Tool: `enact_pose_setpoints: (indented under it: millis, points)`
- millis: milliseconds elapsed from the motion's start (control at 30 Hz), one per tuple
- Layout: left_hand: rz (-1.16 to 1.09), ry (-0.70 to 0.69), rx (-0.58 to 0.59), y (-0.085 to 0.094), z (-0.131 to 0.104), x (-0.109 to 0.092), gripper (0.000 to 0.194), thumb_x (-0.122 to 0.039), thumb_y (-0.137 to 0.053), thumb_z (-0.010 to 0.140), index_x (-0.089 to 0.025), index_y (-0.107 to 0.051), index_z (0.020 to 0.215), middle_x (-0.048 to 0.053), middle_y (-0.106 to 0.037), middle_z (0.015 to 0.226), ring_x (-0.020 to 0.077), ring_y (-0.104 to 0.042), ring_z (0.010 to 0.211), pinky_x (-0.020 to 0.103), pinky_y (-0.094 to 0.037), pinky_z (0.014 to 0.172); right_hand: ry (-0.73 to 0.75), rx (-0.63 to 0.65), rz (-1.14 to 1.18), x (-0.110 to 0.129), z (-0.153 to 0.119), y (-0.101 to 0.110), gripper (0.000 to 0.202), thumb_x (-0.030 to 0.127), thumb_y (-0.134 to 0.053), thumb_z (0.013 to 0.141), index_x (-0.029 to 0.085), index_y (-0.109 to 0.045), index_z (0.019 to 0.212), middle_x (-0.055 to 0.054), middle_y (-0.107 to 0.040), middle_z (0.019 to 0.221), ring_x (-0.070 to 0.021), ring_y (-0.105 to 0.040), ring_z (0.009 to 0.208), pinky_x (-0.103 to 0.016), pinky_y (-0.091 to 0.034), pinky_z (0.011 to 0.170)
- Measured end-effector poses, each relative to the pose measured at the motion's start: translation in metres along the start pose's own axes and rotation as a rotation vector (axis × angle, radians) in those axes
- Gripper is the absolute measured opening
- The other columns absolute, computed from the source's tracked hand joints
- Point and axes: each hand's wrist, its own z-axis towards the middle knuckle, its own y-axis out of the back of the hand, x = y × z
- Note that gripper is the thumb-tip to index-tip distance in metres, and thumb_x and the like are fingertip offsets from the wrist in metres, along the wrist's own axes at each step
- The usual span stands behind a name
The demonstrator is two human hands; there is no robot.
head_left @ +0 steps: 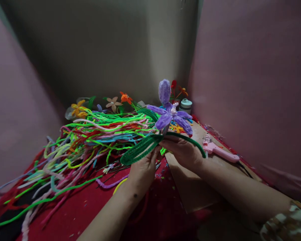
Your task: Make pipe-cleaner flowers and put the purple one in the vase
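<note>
A purple pipe-cleaner flower (167, 117) with a pale pink centre stands upright in front of me, a rounded purple bud (164, 91) above its petals. Looped dark green pipe-cleaner leaves (140, 149) spread from its stem. My left hand (144, 165) is closed at the stem just under the leaves. Beside it, my right hand (184, 152) pinches the same place, and a green strip (190, 139) arches over its back to the wrist side. The two hands meet below the bloom, and the fingertips are partly hidden by the leaves.
Many coloured pipe cleaners (107, 130) lie heaped on the red cloth (72, 212). A pink glue gun (219, 150) rests on the right, near a brown board (190, 187). Behind are finished flowers (112, 103) and a bottle with a light blue lid (186, 104).
</note>
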Motion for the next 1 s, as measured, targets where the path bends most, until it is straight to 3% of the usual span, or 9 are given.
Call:
enact_pose_setpoints:
  millis: [167, 300, 433, 600, 667, 833, 1000]
  points:
    - [-0.162, 0.141, 0.056, 0.004, 0.002, -0.007, 0.028, -0.032, -0.048, 0.084, -0.019, -0.058, 0.062, -0.002, -0.054, 0.057, 0.0127, -0.049, 0.060, 0.024, -0.038, 0.066, -0.020, 0.063, 0.022, -0.004, -0.003, 0.004, 0.013, 0.030, -0.061, 0.079, 0.021, -0.068, 0.074, 0.000, -0.062, 0.067, -0.0138, -0.059, 0.063, -0.029, -0.050, 0.061]
    - [-0.310, 0.211, 0.126, 0.003, 0.005, -0.017, 0.031, -0.031, -0.047, 0.085, -0.018, -0.053, 0.058, -0.002, -0.051, 0.056, 0.0116, -0.047, 0.057, 0.022, -0.038, 0.060, -0.051, 0.018, 0.045, -0.009, -0.001, 0.004, 0.014, 0.029, -0.063, 0.077, 0.020, -0.065, 0.067, 0.003, -0.055, 0.057, -0.0115, -0.054, 0.054, -0.027, -0.047, 0.054]
    - [-0.248, 0.172, 0.001, -0.004, 0.002, -0.017, 0.024, -0.029, -0.047, 0.084, -0.019, -0.052, 0.063, -0.004, -0.048, 0.055, 0.0103, -0.043, 0.051, 0.022, -0.036, 0.052, -0.013, -0.112, 0.115, -0.004, 0.000, -0.006, 0.004, 0.024, -0.067, 0.068, 0.021, -0.067, 0.067, 0.003, -0.059, 0.063, -0.0103, -0.053, 0.057, -0.025, -0.047, 0.054]
    - [-0.039, 0.120, -0.161, -0.007, -0.004, -0.011, 0.010, -0.028, -0.051, 0.083, -0.020, -0.052, 0.088, -0.001, -0.061, 0.063, 0.0137, -0.057, 0.056, 0.024, -0.042, 0.057, -0.052, -0.140, 0.172, 0.004, -0.004, -0.017, 0.007, 0.025, -0.063, 0.070, 0.019, -0.065, 0.065, 0.003, -0.056, 0.058, -0.0101, -0.049, 0.052, -0.026, -0.044, 0.051]
    - [0.053, 0.030, -0.214, -0.007, -0.005, -0.007, 0.010, -0.025, -0.053, 0.082, -0.021, -0.049, 0.091, 0.000, -0.066, 0.070, 0.0146, -0.062, 0.060, 0.024, -0.045, 0.057, -0.059, -0.176, 0.171, 0.004, -0.005, -0.017, 0.007, 0.024, -0.064, 0.069, 0.019, -0.065, 0.064, 0.003, -0.054, 0.058, -0.0094, -0.047, 0.052, -0.025, -0.042, 0.050]
    - [0.311, -0.418, -0.243, -0.008, -0.005, 0.006, 0.021, -0.016, -0.045, 0.087, -0.020, -0.048, 0.108, 0.006, -0.069, 0.091, 0.0159, -0.066, 0.083, 0.025, -0.050, 0.072, -0.055, -0.213, 0.183, 0.001, -0.005, -0.017, 0.003, 0.024, -0.067, 0.065, 0.022, -0.065, 0.066, 0.003, -0.058, 0.064, -0.0109, -0.051, 0.062, -0.025, -0.045, 0.060]
    - [0.485, -0.576, -0.165, -0.007, -0.004, 0.018, 0.028, -0.016, -0.042, 0.089, -0.016, -0.047, 0.117, 0.011, -0.067, 0.097, 0.0192, -0.064, 0.090, 0.031, -0.049, 0.080, -0.041, -0.206, 0.114, 0.003, -0.006, -0.016, 0.008, 0.025, -0.064, 0.070, 0.022, -0.064, 0.063, 0.002, -0.057, 0.062, -0.0127, -0.052, 0.063, -0.027, -0.047, 0.063]
